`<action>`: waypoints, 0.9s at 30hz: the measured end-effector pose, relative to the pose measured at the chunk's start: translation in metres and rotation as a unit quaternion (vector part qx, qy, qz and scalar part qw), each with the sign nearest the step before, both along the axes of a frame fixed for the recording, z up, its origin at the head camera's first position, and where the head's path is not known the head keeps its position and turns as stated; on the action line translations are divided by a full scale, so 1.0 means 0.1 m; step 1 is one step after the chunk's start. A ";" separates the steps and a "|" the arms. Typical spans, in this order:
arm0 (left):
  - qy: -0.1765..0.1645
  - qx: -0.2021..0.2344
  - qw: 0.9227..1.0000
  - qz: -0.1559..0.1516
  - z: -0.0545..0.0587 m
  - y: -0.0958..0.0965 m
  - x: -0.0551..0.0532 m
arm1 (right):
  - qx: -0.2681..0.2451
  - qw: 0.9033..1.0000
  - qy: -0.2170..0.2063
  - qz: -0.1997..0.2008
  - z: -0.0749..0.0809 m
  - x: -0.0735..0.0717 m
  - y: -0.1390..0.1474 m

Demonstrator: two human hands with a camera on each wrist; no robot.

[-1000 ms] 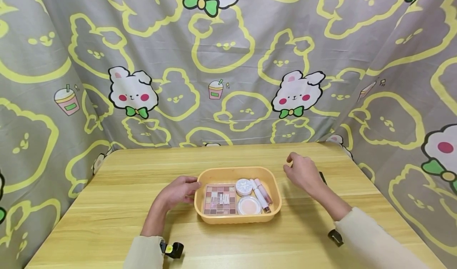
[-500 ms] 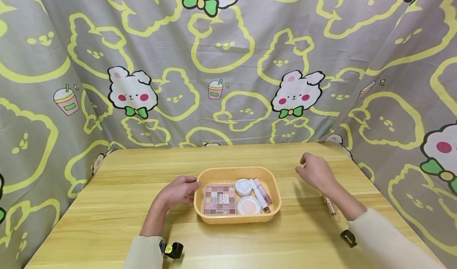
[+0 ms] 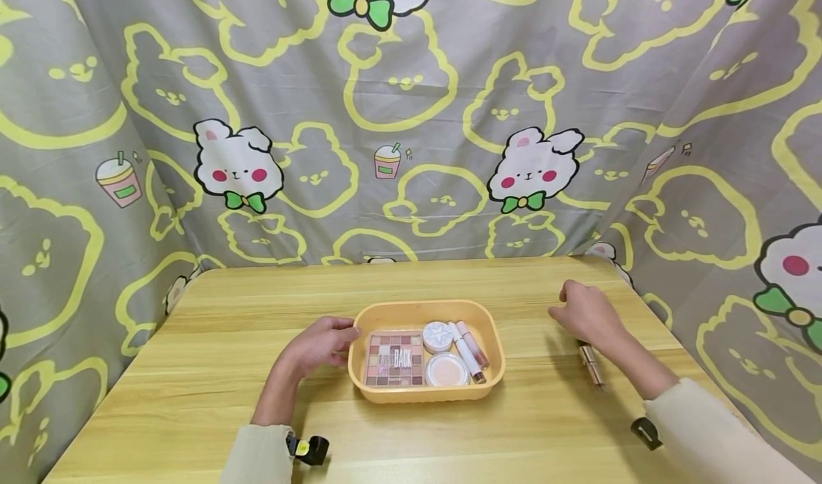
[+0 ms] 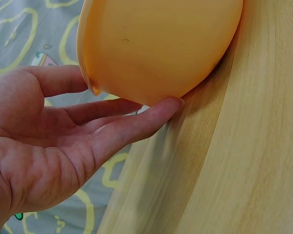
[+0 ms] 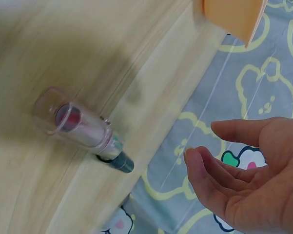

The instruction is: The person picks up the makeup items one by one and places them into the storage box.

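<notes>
My left hand (image 3: 321,345) touches the left end of a yellow plastic basket (image 3: 427,396); in the left wrist view its fingers lie extended against the rim and underside of the basket wall (image 4: 156,48). Inside the basket are a square eyeshadow palette (image 3: 394,359), a round white case with a star (image 3: 439,336), a round clear-lidded compact (image 3: 447,370) and two slim lip tubes (image 3: 469,352). My right hand (image 3: 589,316) hovers over the table's right side, fingers loosely bent around nothing. Below its wrist lies a clear-capped lipstick (image 5: 85,126) with a reddish tip and dark end.
The light wooden table (image 3: 225,341) is enclosed by a grey curtain (image 3: 443,98) with rabbit and bear drawings. A black camera mount sits at each cuff, the left one (image 3: 313,450) close above the table.
My right hand has moved right, away from the basket, and the lipstick beneath its forearm has come into view. The left hand and the basket have hardly moved.
</notes>
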State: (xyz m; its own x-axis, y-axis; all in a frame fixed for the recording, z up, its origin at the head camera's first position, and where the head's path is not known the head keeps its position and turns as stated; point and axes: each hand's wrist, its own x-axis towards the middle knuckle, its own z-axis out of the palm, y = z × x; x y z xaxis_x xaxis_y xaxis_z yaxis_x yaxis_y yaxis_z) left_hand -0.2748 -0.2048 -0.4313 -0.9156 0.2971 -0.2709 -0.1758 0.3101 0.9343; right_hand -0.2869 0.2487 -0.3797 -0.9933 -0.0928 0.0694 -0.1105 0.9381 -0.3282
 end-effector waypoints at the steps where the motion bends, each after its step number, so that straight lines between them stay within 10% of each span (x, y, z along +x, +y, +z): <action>1: 0.000 -0.002 1.000 0.003 0.00 0.00 0.00 | 0.001 1.000 -0.001 -0.001 0.00 0.00 0.01; 27: -0.006 0.000 1.000 -0.008 0.03 0.00 0.00 | -0.016 0.999 0.022 -0.029 -0.24 -0.10 0.33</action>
